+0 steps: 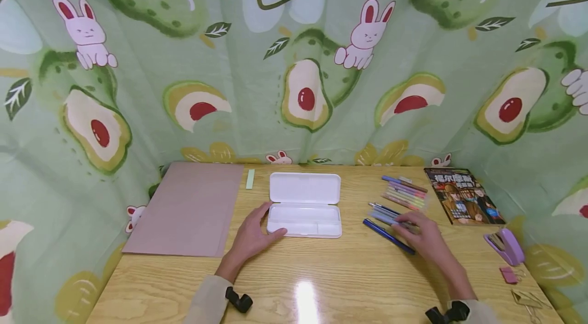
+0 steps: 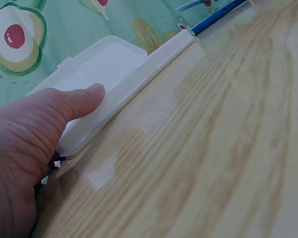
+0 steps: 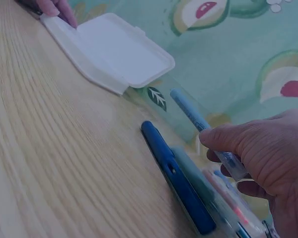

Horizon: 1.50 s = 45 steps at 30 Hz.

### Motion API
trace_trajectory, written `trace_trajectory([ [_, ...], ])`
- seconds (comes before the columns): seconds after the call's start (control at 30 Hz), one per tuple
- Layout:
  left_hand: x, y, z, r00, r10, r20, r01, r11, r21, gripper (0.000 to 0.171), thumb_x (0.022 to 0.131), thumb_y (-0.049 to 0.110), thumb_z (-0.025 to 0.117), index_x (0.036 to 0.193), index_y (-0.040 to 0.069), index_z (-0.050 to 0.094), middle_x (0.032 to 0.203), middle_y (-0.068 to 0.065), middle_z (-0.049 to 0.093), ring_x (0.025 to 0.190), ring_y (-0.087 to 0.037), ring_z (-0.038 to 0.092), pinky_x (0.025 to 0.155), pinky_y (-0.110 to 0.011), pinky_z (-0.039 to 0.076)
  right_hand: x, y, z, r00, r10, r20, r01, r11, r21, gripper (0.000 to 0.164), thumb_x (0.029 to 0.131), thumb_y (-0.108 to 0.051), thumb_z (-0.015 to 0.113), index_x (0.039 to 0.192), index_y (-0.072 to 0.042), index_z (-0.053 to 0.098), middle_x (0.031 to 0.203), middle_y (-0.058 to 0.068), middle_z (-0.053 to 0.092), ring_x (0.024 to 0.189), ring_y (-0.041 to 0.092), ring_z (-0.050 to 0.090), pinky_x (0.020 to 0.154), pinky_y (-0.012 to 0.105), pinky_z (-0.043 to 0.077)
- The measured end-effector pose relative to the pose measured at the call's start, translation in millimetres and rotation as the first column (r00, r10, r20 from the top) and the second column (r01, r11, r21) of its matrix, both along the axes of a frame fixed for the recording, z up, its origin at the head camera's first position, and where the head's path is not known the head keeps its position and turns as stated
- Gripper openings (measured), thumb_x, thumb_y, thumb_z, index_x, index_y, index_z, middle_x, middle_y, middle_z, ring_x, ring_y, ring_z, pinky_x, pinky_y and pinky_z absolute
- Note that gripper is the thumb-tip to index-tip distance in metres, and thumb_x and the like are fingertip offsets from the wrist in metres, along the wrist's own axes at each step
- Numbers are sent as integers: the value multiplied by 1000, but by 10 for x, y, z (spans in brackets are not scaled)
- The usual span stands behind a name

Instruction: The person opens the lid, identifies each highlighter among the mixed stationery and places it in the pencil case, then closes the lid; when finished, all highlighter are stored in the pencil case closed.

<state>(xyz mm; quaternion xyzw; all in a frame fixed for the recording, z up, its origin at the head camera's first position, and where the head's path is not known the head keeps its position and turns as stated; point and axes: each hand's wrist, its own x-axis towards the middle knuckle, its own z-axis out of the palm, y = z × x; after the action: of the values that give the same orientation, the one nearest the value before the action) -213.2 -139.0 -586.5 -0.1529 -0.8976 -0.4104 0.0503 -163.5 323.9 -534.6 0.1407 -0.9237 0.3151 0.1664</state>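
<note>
Pen (image 3: 190, 111) of light blue colour is pinched between thumb and fingers of the right hand (image 1: 423, 236), right of the middle of the surface (image 1: 367, 283); its long axis is oblique, and its free end points left and toward the far edge. The left hand (image 1: 251, 233) grips the left end of the open white case (image 1: 305, 189), which lies lengthwise along the far edge.

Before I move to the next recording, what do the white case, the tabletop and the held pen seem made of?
White case: probably rigid plastic, smooth with a soft sheen; edges and compartments look molded.
Tabletop: wood or wood-look laminate, glossy, since grain lines and a bright reflection show.
Held pen: likely smooth plastic, partly see-through toward its lower end.
</note>
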Motion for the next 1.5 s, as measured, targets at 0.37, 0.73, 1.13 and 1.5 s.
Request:
trace_trajectory([
  [0.37, -9, -10, -15, 1000, 6, -5, -6, 999, -33, 91, 84, 61, 81, 156, 16, 49, 157, -12, 51, 144, -37, 47, 114, -58, 41, -261, -474, 62, 994, 112, -9, -112, 993, -32, 14, 88, -6, 84, 100, -10, 80, 98, 1, 75, 92, 23, 68, 77, 38, 58],
  [0.73, 5, -6, -35, 1000, 0, -25, -1, 1000, -20, 91, 84, 60, 82, 155, 14, 50, 156, -14, 52, 144, -38, 48, 113, -59, 42, -478, -1071, 12, 971, 241, -8, -240, 968, -74, 11, 87, -5, 84, 97, -9, 80, 93, -3, 70, 91, 21, 62, 77, 40, 54],
  [1.13, 2, 9, -37, 1000, -2, 1, 2, 1000, -28, 91, 84, 62, 80, 157, 18, 48, 158, -10, 50, 146, -34, 46, 115, -57, 41, -709, -1649, -75, 974, 198, 114, -208, 974, 85, 10, 91, -19, 83, 99, -14, 83, 96, -3, 61, 94, 16, 51, 83, 35, 48],
  [1.5, -16, 11, -15, 1000, 1, -11, -2, 999, -34, 90, 83, 60, 82, 156, 17, 50, 156, -10, 52, 144, -35, 48, 115, -57, 41, -819, -1838, -128, 973, 192, 129, -206, 972, 109, 13, 90, -22, 85, 100, -13, 84, 95, -3, 63, 95, 18, 51, 84, 35, 46],
])
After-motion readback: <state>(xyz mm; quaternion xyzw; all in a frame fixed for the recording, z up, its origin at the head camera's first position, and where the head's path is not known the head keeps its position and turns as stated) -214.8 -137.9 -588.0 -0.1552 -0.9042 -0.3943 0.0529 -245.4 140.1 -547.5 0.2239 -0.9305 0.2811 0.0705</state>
